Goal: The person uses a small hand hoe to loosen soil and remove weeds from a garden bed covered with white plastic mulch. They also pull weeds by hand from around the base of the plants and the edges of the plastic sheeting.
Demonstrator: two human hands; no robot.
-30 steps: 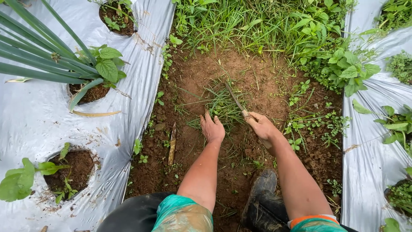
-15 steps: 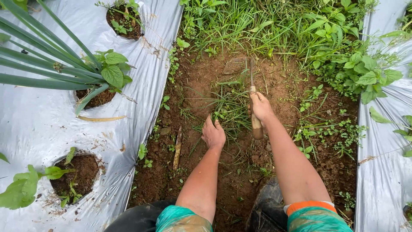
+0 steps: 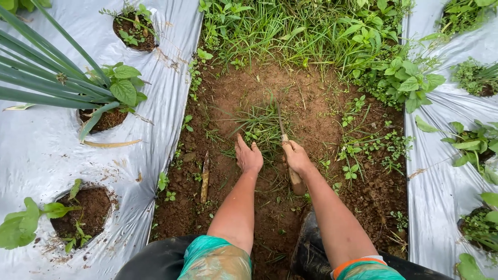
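Observation:
My right hand [image 3: 298,157] grips the wooden handle of a weeding knife [image 3: 286,143], its thin blade pointing away into a clump of cut grass [image 3: 262,127] on the brown soil. The handle's end sticks out below my wrist. My left hand [image 3: 248,155] lies flat on the soil at the near edge of the same grass clump, fingers pointing forward, holding nothing. The two hands are about a hand's width apart.
Silver plastic mulch [image 3: 41,150] covers beds left and right [image 3: 441,181], with planting holes holding leafy seedlings [image 3: 122,88]. Tall weeds [image 3: 321,31] crowd the far end of the furrow. A stick [image 3: 205,176] lies left of my left hand. My muddy boot [image 3: 311,249] is below.
My right hand has drawn the knife back toward me, from a far reach to beside my left hand. The left hand has stayed on the soil by the grass.

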